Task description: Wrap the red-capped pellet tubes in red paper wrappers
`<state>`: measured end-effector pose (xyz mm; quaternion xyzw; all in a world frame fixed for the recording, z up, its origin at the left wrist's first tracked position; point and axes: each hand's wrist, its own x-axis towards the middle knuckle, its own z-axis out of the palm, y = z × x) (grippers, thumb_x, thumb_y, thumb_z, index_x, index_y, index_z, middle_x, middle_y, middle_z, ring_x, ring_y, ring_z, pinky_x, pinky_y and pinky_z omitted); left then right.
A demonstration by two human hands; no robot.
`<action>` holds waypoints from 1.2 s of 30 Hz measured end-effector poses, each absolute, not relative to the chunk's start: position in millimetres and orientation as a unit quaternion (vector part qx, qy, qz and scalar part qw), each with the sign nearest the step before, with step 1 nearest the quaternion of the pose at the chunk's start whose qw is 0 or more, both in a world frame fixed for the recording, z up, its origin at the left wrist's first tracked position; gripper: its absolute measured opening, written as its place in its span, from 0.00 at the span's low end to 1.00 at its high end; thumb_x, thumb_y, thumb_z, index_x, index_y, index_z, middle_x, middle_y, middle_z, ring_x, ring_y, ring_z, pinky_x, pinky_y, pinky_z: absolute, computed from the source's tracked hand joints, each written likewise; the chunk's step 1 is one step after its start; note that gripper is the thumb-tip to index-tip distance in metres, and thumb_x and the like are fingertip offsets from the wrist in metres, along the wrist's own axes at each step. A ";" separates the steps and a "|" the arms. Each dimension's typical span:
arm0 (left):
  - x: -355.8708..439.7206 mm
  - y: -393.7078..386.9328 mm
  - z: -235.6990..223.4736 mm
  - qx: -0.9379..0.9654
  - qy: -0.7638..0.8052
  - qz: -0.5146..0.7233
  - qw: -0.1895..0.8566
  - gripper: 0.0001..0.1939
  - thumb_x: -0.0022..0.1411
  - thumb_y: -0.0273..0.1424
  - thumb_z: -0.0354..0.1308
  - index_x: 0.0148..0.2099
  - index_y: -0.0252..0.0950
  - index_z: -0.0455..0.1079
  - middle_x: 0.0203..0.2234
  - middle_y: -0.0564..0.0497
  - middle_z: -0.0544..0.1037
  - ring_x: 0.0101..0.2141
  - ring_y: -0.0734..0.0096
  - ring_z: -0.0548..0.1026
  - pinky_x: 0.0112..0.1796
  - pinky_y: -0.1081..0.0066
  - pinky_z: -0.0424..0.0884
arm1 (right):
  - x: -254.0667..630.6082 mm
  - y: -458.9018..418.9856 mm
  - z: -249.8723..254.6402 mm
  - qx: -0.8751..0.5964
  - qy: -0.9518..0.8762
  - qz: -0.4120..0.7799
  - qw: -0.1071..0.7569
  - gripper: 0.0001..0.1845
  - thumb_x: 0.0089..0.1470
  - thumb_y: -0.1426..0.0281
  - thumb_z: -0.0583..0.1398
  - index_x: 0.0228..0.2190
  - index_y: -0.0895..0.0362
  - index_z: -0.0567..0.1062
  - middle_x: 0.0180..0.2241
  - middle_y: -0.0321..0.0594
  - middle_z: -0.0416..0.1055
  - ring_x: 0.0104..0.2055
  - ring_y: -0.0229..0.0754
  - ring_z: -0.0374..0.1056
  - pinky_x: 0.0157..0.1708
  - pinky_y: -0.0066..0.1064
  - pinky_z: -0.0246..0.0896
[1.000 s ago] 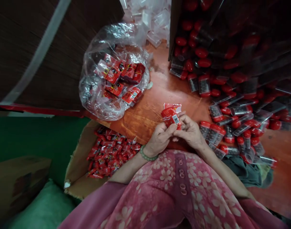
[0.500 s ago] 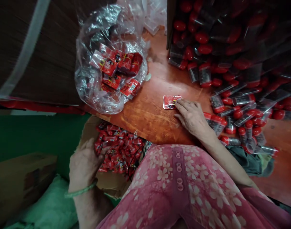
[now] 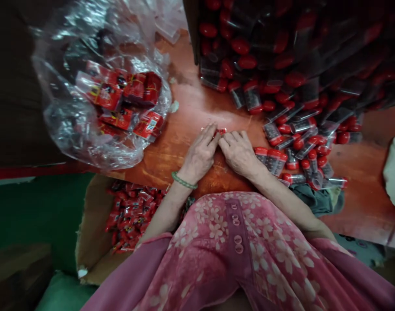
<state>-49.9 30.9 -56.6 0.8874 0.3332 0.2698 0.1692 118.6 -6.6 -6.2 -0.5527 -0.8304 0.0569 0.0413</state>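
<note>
A small red printed label (image 3: 221,131) lies on the orange-brown table, mostly covered by my hands; whether it is one or a stack cannot be told. My left hand (image 3: 200,155), with a green bead bracelet at the wrist, rests over its left side with fingers stretched forward and flat. My right hand (image 3: 238,153) has its fingers bent and closed down at the label's right edge, thumb side against my left hand. The fingertips of both hands are partly hidden.
On the left, a clear plastic bag (image 3: 56,129) holds bundles of red labels (image 3: 109,95). Below it, a cardboard box (image 3: 93,224) contains many small red wrapped packets (image 3: 132,216). Clear tubes with red caps (image 3: 275,162) are heaped on the right, beside a dark cloth (image 3: 309,198).
My left hand has come from above the cardboard box back to the table, beside my right hand. My right hand's fingers have bent in over the label. The view has shifted.
</note>
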 end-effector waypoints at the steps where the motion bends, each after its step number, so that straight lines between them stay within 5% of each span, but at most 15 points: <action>1: -50.3 32.7 -58.3 0.888 0.326 0.277 0.171 0.21 0.71 0.21 0.44 0.61 0.31 0.69 0.65 0.36 0.69 0.68 0.57 0.65 0.65 0.54 0.67 | 118.7 -6.7 -4.3 -0.555 -0.829 0.061 0.039 0.19 0.70 0.76 0.46 0.49 0.66 0.75 0.43 0.53 0.77 0.45 0.53 0.66 0.46 0.42 0.53; 5: -51.8 34.6 -53.7 0.873 0.347 0.295 0.172 0.15 0.71 0.26 0.50 0.51 0.35 0.76 0.57 0.40 0.77 0.58 0.56 0.73 0.58 0.52 0.71 | 130.6 -18.1 15.7 -0.572 -0.813 0.102 0.030 0.16 0.70 0.73 0.48 0.45 0.61 0.75 0.41 0.50 0.76 0.43 0.51 0.64 0.44 0.40 0.53; 10: -47.4 35.5 -44.1 0.871 0.383 0.280 0.124 0.12 0.71 0.34 0.55 0.40 0.37 0.78 0.35 0.46 0.79 0.35 0.66 0.74 0.37 0.63 0.72 | 167.5 -46.7 48.9 -0.662 -0.739 0.115 -0.049 0.14 0.67 0.65 0.56 0.43 0.61 0.76 0.43 0.53 0.75 0.45 0.54 0.63 0.44 0.42 0.54; 18: -44.5 32.5 -23.0 0.874 0.399 0.204 0.187 0.18 0.74 0.39 0.49 0.46 0.35 0.77 0.39 0.44 0.78 0.40 0.63 0.75 0.42 0.62 0.72 | 182.7 -67.3 48.0 -0.704 -0.696 0.074 -0.117 0.24 0.61 0.57 0.62 0.50 0.64 0.74 0.45 0.58 0.75 0.47 0.63 0.64 0.42 0.47 0.57; 23: -40.2 35.4 -19.6 0.850 0.432 0.212 0.214 0.19 0.74 0.37 0.47 0.42 0.34 0.77 0.37 0.44 0.80 0.41 0.63 0.76 0.45 0.62 0.72 | 172.2 -67.7 29.8 -0.698 -0.708 0.108 -0.022 0.20 0.61 0.63 0.62 0.51 0.62 0.73 0.43 0.56 0.74 0.46 0.61 0.66 0.43 0.49 0.60; 27: -42.7 41.0 -17.9 0.822 0.445 0.259 0.245 0.09 0.67 0.34 0.60 0.36 0.36 0.79 0.30 0.50 0.81 0.34 0.67 0.76 0.39 0.66 0.72 | 164.9 -66.9 17.9 -0.705 -0.670 0.187 0.136 0.14 0.63 0.68 0.58 0.49 0.61 0.73 0.42 0.52 0.74 0.44 0.54 0.69 0.45 0.46 0.65; 32: -47.1 38.7 -6.5 0.763 0.437 0.364 0.306 0.04 0.59 0.31 0.70 0.32 0.37 0.80 0.27 0.54 0.82 0.29 0.73 0.77 0.33 0.71 0.72 | 167.4 -62.0 11.2 -0.657 -0.515 0.408 0.371 0.10 0.59 0.64 0.63 0.41 0.54 0.72 0.33 0.37 0.74 0.33 0.41 0.71 0.33 0.32 0.69; 36: -48.0 28.7 6.0 0.749 0.381 0.412 0.353 0.04 0.59 0.31 0.70 0.33 0.36 0.80 0.28 0.52 0.84 0.30 0.75 0.79 0.35 0.73 0.74 | 171.7 -57.6 20.9 -0.613 -0.457 0.458 0.453 0.13 0.60 0.59 0.64 0.41 0.51 0.69 0.33 0.34 0.75 0.30 0.38 0.73 0.31 0.29 0.70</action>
